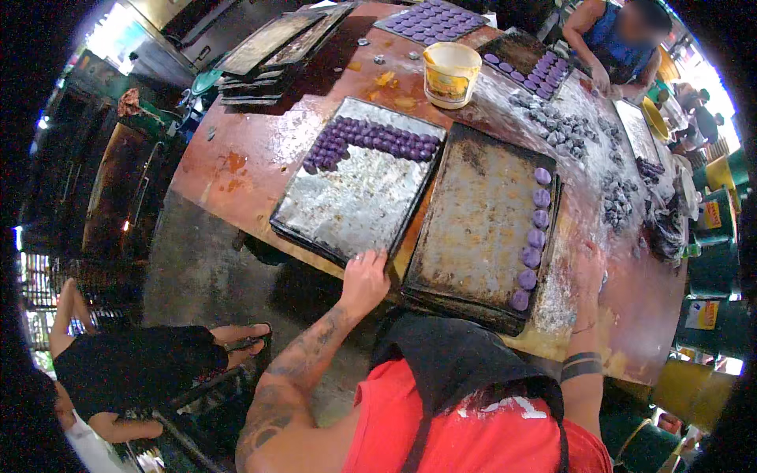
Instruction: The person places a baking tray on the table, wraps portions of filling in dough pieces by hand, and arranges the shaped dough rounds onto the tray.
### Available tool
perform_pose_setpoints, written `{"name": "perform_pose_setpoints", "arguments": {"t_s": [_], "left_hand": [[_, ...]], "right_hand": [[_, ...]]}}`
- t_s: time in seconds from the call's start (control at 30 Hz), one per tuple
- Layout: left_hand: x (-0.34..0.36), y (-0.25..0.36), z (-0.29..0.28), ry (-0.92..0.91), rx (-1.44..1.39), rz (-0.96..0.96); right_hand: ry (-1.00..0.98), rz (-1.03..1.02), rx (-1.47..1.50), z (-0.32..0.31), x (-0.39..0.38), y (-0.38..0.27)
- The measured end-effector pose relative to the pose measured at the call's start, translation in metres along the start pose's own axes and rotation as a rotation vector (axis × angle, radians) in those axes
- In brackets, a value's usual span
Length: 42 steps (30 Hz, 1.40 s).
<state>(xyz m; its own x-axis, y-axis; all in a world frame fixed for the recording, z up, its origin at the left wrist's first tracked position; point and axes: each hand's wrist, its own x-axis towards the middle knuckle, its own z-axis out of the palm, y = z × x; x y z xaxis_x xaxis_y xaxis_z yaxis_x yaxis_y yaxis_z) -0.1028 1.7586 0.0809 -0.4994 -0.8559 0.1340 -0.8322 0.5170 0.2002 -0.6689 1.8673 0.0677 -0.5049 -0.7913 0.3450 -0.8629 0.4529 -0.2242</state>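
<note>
My left hand [366, 273] grips the near edge of a metal tray [347, 209], whose far part carries rows of small dark purple dough balls [371, 138]. To its right, a darker stained tray [465, 229] has a column of several purple dough rounds [536, 236] along its right edge. My right hand [590, 266] is beside that tray over the flour-dusted tabletop, its fingers curled around something small that I cannot make out.
On the wooden table [221, 165] are a white bucket [451, 83], stacked trays [276, 51], trays of purple rounds [430, 22] and dark floury lumps [560, 126]. A person [615, 47] works across the table. Another person [142, 370] is at lower left. Green containers [714, 260] line the right.
</note>
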Motion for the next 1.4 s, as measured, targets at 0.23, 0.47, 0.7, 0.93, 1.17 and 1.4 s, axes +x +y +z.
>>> {"name": "perform_pose_setpoints", "arguments": {"t_s": [0.23, 0.47, 0.7, 0.93, 1.17, 1.4], "left_hand": [[0.025, -0.013, 0.006, 0.004, -0.254, 0.000], [0.141, -0.147, 0.026, 0.447, 0.005, -0.605], [0.154, -0.253, 0.056, 0.557, -0.088, -0.460], [0.107, -0.121, 0.025, 0.361, -1.669, -0.877], [0.125, 0.141, -0.002, -0.200, -1.682, -0.612], [0.114, 0.217, -0.024, -0.412, -1.858, -0.490]], "right_hand": [[-0.008, 0.031, -0.261, 0.021, -0.053, 0.128], [-0.245, 0.251, -0.141, -0.015, -0.058, 0.082], [-0.156, 0.339, -0.153, -0.018, -0.041, 0.039], [0.411, 0.653, 0.550, -0.013, -0.076, 0.104], [-0.258, 0.276, 1.032, -0.057, -0.046, -0.127], [-0.067, -0.313, 0.721, -0.092, -0.034, -0.189]]}}
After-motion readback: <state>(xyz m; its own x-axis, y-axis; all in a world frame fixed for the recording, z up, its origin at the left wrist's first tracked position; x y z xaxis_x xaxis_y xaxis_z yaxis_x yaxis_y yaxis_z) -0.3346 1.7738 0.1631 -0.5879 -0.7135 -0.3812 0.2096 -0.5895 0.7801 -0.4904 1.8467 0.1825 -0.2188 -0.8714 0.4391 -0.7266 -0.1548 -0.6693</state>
